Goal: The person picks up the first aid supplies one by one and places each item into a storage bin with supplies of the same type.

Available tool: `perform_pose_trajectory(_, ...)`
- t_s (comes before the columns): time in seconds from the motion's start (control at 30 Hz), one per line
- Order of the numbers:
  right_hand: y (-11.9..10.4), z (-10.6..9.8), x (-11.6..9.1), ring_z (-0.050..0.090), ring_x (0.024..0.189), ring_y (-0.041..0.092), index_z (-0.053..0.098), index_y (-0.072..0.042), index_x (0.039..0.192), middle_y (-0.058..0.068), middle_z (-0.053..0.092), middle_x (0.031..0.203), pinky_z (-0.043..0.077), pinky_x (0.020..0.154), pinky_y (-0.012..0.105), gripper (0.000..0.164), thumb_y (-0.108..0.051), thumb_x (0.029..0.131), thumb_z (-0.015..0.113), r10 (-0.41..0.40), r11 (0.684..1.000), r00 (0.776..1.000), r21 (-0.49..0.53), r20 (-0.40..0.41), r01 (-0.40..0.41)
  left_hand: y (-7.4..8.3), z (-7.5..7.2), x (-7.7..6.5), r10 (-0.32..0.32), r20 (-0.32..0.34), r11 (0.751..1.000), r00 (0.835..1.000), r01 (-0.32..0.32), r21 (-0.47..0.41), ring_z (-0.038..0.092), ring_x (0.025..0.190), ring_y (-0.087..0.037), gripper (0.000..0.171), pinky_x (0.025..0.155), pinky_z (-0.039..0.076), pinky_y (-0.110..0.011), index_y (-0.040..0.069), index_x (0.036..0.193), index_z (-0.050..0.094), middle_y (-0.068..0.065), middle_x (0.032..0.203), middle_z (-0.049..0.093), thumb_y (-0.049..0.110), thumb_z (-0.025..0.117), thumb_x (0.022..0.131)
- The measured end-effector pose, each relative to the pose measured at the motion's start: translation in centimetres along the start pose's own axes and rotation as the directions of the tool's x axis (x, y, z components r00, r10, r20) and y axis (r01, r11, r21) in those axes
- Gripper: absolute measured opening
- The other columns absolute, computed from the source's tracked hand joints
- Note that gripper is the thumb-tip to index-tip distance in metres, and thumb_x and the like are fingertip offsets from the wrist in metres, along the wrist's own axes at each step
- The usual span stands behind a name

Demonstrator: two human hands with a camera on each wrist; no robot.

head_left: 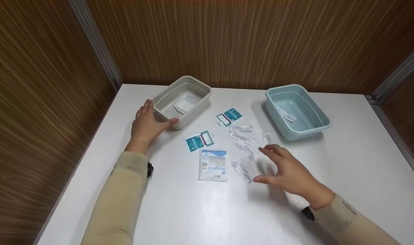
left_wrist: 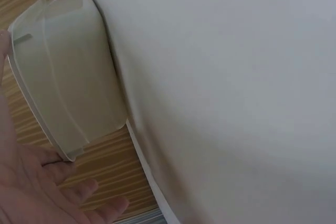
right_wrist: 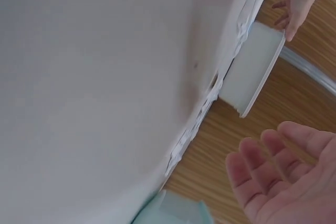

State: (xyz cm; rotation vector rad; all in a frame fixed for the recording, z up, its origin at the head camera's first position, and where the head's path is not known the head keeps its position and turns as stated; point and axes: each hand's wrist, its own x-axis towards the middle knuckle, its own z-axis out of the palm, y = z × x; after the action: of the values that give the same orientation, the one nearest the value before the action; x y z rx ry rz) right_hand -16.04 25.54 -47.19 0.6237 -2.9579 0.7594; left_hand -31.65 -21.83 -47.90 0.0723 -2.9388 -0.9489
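Two arms in beige sleeves reach forward. The left hand (head_left: 146, 123) lies low with fingers straight and thumb spread wide. The right hand (head_left: 286, 169) hovers, palm turned inward, fingers loosely spread and relaxed, holding nothing.

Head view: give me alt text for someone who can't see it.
A person's left hand rests against a beige plastic tub while the open right hand hovers over small clear sachets scattered on a white table. Teal packets and a white pouch lie nearby; a light blue plastic tub sits right.
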Motion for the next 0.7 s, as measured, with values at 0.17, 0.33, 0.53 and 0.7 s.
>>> perform_pose_trajectory(0.17,-1.5,1.0,-0.2,0.069,0.12,0.026,0.068,-0.003,0.154,0.008,0.068,0.143,0.062,0.101,0.048,0.096,-0.066,0.086,0.093,0.054,0.997,0.996,0.053,0.078,-0.058,0.1,-0.1,-0.3,-0.003,-0.004,1.0,1.0,0.003,-0.007,0.017,0.177,-0.045,0.149,0.145,0.022,-0.065,0.002,0.181,0.013,-0.018,0.191,0.014,0.093,0.077,0.081)
perform_pose_trajectory(0.33,-2.6,1.8,-0.3,0.063,0.103,0.019,0.075,-0.003,0.145,0.006,0.073,0.128,0.056,0.089,0.037,0.089,-0.064,0.083,0.096,0.138,0.986,0.981,0.079,0.134,-0.149,0.3,-0.3,-0.7,-0.016,-0.012,0.999,1.0,0.016,-0.028,0.019,0.176,-0.046,0.149,0.144,0.023,-0.065,0.003,0.181,0.017,-0.017,0.191,0.016,0.092,0.08,0.079)
perform_pose_trajectory(0.53,-3.0,2.6,0.2,0.066,0.097,0.02,0.079,-0.002,0.137,0.006,0.074,0.117,0.062,0.089,0.044,0.081,-0.056,0.08,0.101,0.145,0.989,0.986,-0.035,0.084,-0.143,0.4,-0.5,-1.2,-0.029,-0.024,0.999,0.999,0.028,-0.043,0.02,0.176,-0.046,0.148,0.144,0.025,-0.064,0.004,0.18,0.019,-0.017,0.191,0.018,0.09,0.082,0.078)
perform_pose_trajectory(0.7,-3.1,3.3,0.5,0.059,0.086,0.016,0.084,-0.01,0.114,0.001,0.07,0.102,0.054,0.077,0.035,0.056,-0.044,0.077,0.106,0.127,0.988,0.988,-0.098,0.088,-0.119,0.3,-0.4,-1.8,-0.031,-0.015,0.998,0.999,0.03,-0.049,0.02,0.176,-0.046,0.147,0.143,0.026,-0.065,0.004,0.181,0.018,-0.017,0.191,0.018,0.091,0.08,0.079)
